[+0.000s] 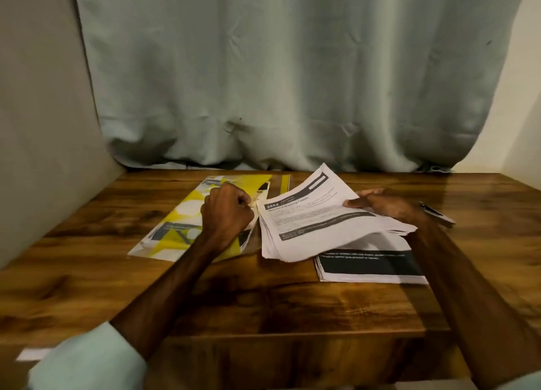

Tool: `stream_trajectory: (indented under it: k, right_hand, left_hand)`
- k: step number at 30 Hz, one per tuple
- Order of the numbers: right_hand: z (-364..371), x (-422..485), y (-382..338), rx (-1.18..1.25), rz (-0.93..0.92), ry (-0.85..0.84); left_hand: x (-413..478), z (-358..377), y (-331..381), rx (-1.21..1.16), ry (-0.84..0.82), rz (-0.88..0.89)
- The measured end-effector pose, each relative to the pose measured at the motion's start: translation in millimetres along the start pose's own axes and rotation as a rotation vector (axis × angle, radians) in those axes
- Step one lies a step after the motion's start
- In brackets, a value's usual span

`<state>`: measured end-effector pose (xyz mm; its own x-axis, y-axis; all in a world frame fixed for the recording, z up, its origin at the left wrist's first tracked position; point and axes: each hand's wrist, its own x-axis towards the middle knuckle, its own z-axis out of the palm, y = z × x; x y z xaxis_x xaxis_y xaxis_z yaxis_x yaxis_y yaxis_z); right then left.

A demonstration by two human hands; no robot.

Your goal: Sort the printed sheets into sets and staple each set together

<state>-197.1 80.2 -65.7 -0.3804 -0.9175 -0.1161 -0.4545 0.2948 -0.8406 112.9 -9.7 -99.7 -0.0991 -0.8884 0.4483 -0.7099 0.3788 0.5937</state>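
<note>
Head view. A stack of printed sheets (319, 225) lies mid-table, its text lines running left to right and rising toward the far right; its right side is lifted off a lower pile (369, 268) whose black band faces the near edge. The right hand (386, 206) grips the raised right edge, thumb on top. The left hand (227, 214) is curled at the stack's left edge, over yellow sheets (181, 214) whose long axis runs near-left to far-right; whether it pinches paper cannot be told. A stapler (436, 213) lies on the table (263, 307) just right of the right hand, before a curtain (292, 82)
</note>
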Motion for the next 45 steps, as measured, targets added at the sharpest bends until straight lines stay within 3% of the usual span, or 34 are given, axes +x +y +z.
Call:
stream_trajectory:
  k: [6,11,25,36,45]
  right_hand:
    - [23,13,-1,0.198,-0.021,0.052]
    - [53,16,-6,0.393,-0.049,0.168]
    - [102,18,-28,0.3,-0.218,0.49]
    - [175,32,-46,0.325,-0.108,0.355]
    - [161,0,-63,0.38,-0.005,-0.103]
  left_hand:
    - [5,-8,0,-0.04,0.017,-0.008]
    - [10,-13,-2,-0.033,-0.065,-0.003]
    - [15,-15,-8,0.155,-0.227,0.117]
    - [8,-6,-5,0.109,-0.143,0.112]
    - [8,-9,-2,0.091,-0.115,0.067]
